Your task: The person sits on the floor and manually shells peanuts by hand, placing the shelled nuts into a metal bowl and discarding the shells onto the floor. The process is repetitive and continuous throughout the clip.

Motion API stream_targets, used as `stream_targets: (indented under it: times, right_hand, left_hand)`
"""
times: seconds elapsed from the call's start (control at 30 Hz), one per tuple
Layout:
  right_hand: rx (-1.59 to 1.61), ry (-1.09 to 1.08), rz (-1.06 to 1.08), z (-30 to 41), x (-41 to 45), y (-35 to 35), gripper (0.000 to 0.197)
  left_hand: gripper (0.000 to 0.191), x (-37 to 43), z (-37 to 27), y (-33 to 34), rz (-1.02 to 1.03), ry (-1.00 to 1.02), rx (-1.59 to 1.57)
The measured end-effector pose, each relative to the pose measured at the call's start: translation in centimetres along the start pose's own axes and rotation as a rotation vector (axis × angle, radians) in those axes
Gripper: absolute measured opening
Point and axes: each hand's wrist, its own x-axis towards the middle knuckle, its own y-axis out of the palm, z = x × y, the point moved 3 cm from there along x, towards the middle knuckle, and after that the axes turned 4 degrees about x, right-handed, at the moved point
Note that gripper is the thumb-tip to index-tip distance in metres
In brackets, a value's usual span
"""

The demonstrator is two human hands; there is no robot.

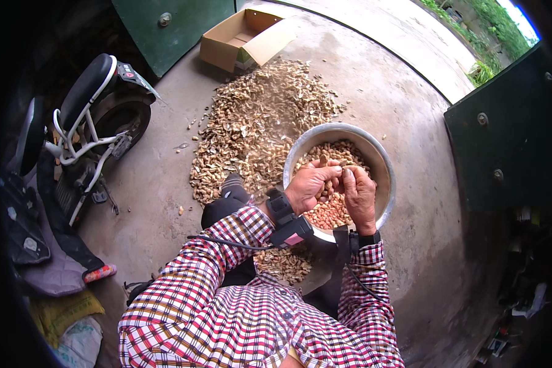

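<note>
A wide metal basin [384,184] stands before me, with unshelled peanuts [345,148] in its far part and reddish shelled peanut kernels [327,215] in its near part. Over it, my left hand [309,184] is curled around several unshelled peanuts [324,187]; one sticks up between its fingers. My right hand [360,191] meets the left at the fingertips. A small peanut [343,163] is pinched there between both hands, partly hidden by the thumbs. Each wrist wears a black strapped device with a cable.
A large heap of peanut shells [257,119] spreads beyond my left foot, and a smaller shell heap [285,266] lies between my legs. An open cardboard box [221,49] sits behind the large heap. An electric scooter [89,101] is at left; dark green metal doors [501,138] flank the opening.
</note>
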Motion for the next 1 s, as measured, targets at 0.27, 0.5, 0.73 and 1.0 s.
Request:
stream_targets:
  times: [0.27, 0.5, 0.73, 1.0]
  right_hand:
    - [-0.120, -0.149, -0.051, 0.1, -0.1, -0.5, 0.012]
    - [-0.266, -0.274, -0.082, 0.4, 0.1, -0.8, 0.007]
    - [-0.425, -0.389, -0.091, 0.8, 0.0, -0.8, 0.008]
    - [-0.504, -0.440, -0.073, 1.6, 0.0, -0.5, 0.007]
  left_hand:
    - [0.024, 0.7, 0.6, 0.4, -0.020, 0.030, 0.028]
    - [0.022, 0.9, 0.8, 0.4, -0.010, 0.029, 0.036]
    - [0.021, 0.6, 0.7, 0.7, -0.022, 0.031, 0.052]
    - [0.019, 0.3, 0.4, 0.6, -0.026, 0.049, 0.053]
